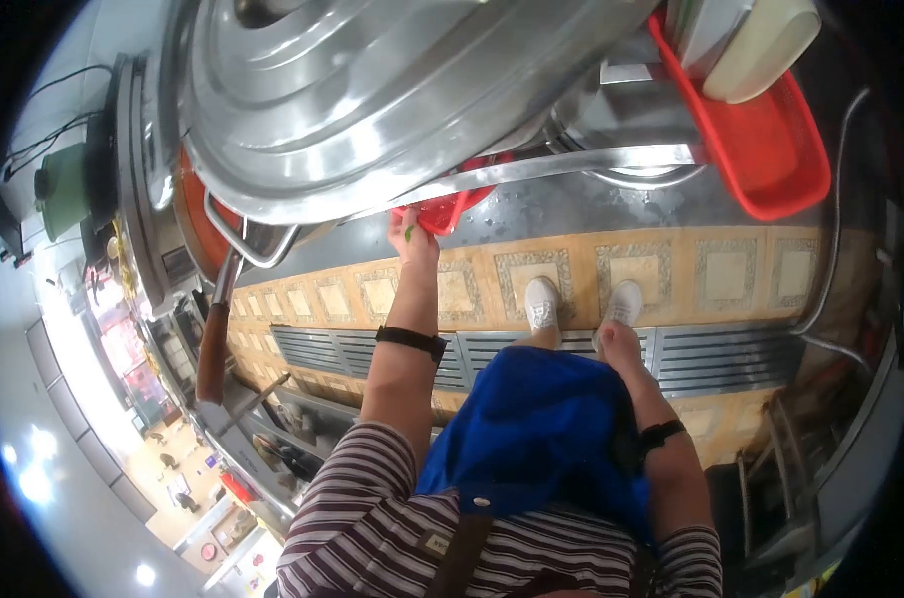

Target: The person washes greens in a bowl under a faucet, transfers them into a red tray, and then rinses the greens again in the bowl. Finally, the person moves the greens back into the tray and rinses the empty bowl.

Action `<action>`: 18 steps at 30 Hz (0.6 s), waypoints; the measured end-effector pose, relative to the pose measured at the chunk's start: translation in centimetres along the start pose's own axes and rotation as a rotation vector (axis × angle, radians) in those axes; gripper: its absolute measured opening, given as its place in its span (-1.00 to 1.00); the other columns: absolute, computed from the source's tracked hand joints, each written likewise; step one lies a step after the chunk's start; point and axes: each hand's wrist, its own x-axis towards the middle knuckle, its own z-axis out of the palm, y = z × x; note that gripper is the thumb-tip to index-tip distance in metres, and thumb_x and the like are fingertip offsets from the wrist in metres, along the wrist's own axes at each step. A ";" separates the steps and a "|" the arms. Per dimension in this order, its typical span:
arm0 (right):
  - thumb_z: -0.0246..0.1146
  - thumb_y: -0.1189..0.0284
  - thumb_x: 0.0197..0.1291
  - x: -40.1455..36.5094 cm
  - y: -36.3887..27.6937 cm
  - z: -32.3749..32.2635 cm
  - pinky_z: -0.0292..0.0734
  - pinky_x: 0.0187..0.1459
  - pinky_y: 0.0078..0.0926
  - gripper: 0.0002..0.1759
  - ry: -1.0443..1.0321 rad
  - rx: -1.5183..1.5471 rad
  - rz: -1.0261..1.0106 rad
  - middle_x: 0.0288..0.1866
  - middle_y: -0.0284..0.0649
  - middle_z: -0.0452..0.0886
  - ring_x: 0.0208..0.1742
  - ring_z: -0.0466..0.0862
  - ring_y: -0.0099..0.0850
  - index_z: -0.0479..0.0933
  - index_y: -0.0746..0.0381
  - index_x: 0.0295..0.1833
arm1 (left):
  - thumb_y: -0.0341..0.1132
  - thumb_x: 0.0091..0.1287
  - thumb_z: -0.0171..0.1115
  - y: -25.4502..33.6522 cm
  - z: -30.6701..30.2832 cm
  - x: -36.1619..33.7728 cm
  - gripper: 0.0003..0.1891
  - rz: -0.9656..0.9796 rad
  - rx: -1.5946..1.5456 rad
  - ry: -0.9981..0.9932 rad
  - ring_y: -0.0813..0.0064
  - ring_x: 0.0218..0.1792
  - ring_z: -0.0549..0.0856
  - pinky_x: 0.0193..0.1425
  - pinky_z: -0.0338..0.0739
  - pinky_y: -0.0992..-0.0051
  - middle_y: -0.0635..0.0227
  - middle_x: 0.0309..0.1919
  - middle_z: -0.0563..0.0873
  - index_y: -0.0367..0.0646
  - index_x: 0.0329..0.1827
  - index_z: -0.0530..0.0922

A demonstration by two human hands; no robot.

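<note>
One large metal lid [372,110]: it fills the upper part of your view, ribbed and domed, hiding much of what lies beneath.

One blue apron [541,429], yours, over a striped top.

One red tray [775,149], to the right, with pale containers [766,50] standing at its far end.

One metal bar [551,164], running from the lid's edge to the tray.

One red basket [442,213], partly hidden beneath lid and bar, above a dark, wet-looking surface [531,219]. Your left hand touches its left edge.

Two hands, yours. Left [413,237]: at the basket's edge, fingertips hidden; you cannot tell from here how tightly they close. Right [621,342]: hanging low near your shoes [541,302], well apart from the basket; nothing shows in it, but its finger spread cannot be told.

One green scrap [409,232], on the left hand.

Handling note: keep your left wrist low, clear of bar and lid. Take the basket's rim between thumb and fingers, hold it level, and avoid knocking the bar.
</note>
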 end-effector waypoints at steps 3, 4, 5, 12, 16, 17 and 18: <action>0.13 0.40 0.08 0.2 -0.7 -0.5 0.46 -0.27 -0.10 -0.86 -0.004 0.053 -0.062 -0.41 -0.01 0.59 -0.31 0.58 -0.01 0.51 0.25 -0.35 | -0.66 0.06 -0.06 1.5 -1.6 -1.5 -0.70 -0.051 0.092 -0.016 0.45 -0.28 0.62 -0.18 0.55 0.53 0.27 -0.27 0.62 -0.35 -0.14 0.49; 0.13 0.40 0.08 0.3 -0.9 -0.4 0.46 -0.26 -0.10 -0.85 0.003 0.030 -0.074 -0.40 0.00 0.59 -0.30 0.58 -0.01 0.51 0.25 -0.35 | -0.67 0.04 -0.05 2.6 -1.5 -2.7 -0.72 -0.086 0.148 -0.022 0.47 -0.32 0.62 -0.21 0.54 0.55 0.28 -0.31 0.62 -0.36 -0.19 0.52; 0.13 0.40 0.07 0.7 -1.3 -0.3 0.46 -0.26 -0.10 -0.85 0.007 0.006 -0.088 -0.39 0.01 0.58 -0.30 0.58 0.00 0.51 0.26 -0.34 | -0.66 0.02 -0.05 3.5 -1.4 -4.0 -0.68 -0.081 0.169 -0.015 0.50 -0.35 0.62 -0.27 0.52 0.58 0.28 -0.32 0.64 -0.38 -0.15 0.54; 0.14 0.15 0.20 1.1 -9.4 -4.6 0.52 -0.33 -0.34 -0.66 -0.308 0.702 0.438 -0.29 -0.21 0.64 -0.30 0.65 -0.27 0.53 0.17 -0.09 | -0.65 0.00 0.00 11.5 -3.5 -12.2 -0.63 -0.433 0.481 -0.205 0.46 -0.34 0.66 -0.22 0.58 0.56 0.19 -0.30 0.67 -0.40 -0.08 0.55; 0.06 -0.01 0.23 -4.1 -14.0 -10.4 0.54 -0.29 -0.41 -0.40 -0.503 1.090 0.379 -0.06 -0.22 0.58 -0.18 0.63 -0.37 0.29 0.14 0.24 | -0.56 0.02 0.05 12.2 -6.9 -16.3 -0.63 -0.325 0.667 -0.555 0.48 -0.33 0.65 -0.24 0.58 0.53 0.18 -0.29 0.68 -0.42 -0.05 0.54; 0.05 -0.02 0.23 -6.6 -15.7 -12.7 0.55 -0.29 -0.40 -0.36 -0.542 1.161 0.340 -0.01 -0.19 0.56 -0.16 0.63 -0.36 0.23 0.15 0.28 | -0.53 0.02 0.06 13.1 -6.4 -17.6 -0.61 -0.284 0.723 -0.664 0.49 -0.33 0.65 -0.23 0.57 0.54 0.19 -0.28 0.68 -0.43 -0.02 0.53; 0.04 -0.03 0.23 -9.0 -16.8 -14.7 0.55 -0.28 -0.38 -0.32 -0.581 1.230 0.303 0.03 -0.17 0.54 -0.14 0.63 -0.35 0.16 0.15 0.32 | -0.51 0.03 0.08 14.6 -3.9 -19.4 -0.58 -0.353 0.686 -0.692 0.51 -0.33 0.63 -0.22 0.55 0.55 0.20 -0.28 0.68 -0.43 0.01 0.51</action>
